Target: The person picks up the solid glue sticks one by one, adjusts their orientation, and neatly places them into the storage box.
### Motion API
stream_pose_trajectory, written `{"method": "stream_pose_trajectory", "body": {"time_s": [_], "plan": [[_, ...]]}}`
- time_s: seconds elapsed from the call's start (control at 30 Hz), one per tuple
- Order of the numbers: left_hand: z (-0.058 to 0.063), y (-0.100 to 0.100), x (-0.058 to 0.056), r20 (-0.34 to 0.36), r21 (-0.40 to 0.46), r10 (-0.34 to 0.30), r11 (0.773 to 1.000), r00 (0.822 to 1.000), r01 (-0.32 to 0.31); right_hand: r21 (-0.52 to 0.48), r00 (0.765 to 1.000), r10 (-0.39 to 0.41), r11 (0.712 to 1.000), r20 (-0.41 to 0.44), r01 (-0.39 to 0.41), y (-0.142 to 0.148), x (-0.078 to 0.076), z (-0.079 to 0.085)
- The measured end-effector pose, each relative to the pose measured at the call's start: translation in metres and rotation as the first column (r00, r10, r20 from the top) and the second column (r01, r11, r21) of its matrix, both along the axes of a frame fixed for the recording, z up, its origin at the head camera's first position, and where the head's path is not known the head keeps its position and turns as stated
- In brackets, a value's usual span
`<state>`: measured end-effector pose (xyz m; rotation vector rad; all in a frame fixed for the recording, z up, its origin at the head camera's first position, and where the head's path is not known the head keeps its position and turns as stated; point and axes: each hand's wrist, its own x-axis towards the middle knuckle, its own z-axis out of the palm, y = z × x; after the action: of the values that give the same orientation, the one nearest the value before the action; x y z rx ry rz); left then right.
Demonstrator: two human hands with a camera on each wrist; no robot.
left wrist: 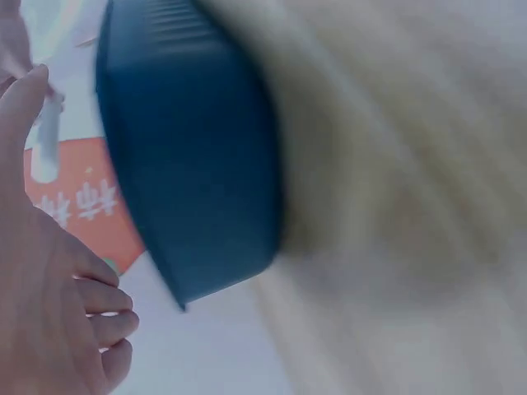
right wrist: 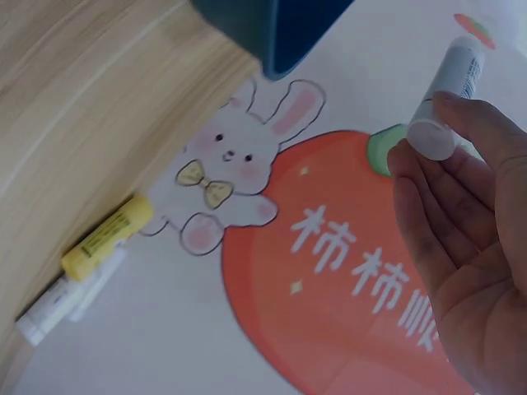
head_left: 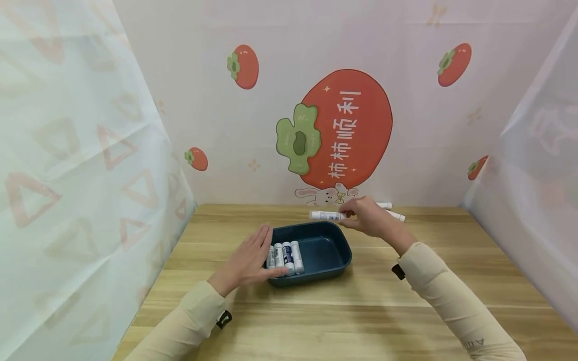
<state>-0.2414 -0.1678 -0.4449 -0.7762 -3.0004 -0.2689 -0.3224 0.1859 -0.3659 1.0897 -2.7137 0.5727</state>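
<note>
My right hand (head_left: 368, 216) pinches a white glue stick (head_left: 326, 215) between thumb and fingers, over the back rim of a dark blue bin (head_left: 340, 273). In the right wrist view, the glue stick (right wrist: 449, 90) juts out past the fingertips. Fairly straight fingers of my left hand (head_left: 246, 260) lie at the bin's left end, its thumb reaching over the front rim. Inside the bin, several glue sticks (head_left: 296, 256) stand in a row at the left, mostly white, one with a dark blue label. In the left wrist view the bin (left wrist: 189, 156) appears from outside.
Behind my right hand, white glue sticks (head_left: 396, 215) lie at the table's back edge. The right wrist view shows a yellow glue stick (right wrist: 107, 237) beside them. A printed cloth (head_left: 217, 120) hangs behind the wooden table (head_left: 289, 321), with cloth along both sides.
</note>
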Motion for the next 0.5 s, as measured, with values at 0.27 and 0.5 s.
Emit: {"method": "stream_pose_trajectory", "body": {"time_s": [0.27, 0.5], "plan": [[0.040, 0.020, -0.014, -0.206, 0.081, -0.102, 0.989, 0.973, 0.121, 0.032, 0.997, 0.081, 0.996, 0.000, -0.081, -0.016, 0.018, 0.008], [0.058, 0.050, -0.023, -0.428, 0.064, -0.171, 0.974, 0.888, 0.218, 0.048, 0.991, 0.127, 0.991, -0.036, -0.125, -0.029, 0.025, 0.014]]}}
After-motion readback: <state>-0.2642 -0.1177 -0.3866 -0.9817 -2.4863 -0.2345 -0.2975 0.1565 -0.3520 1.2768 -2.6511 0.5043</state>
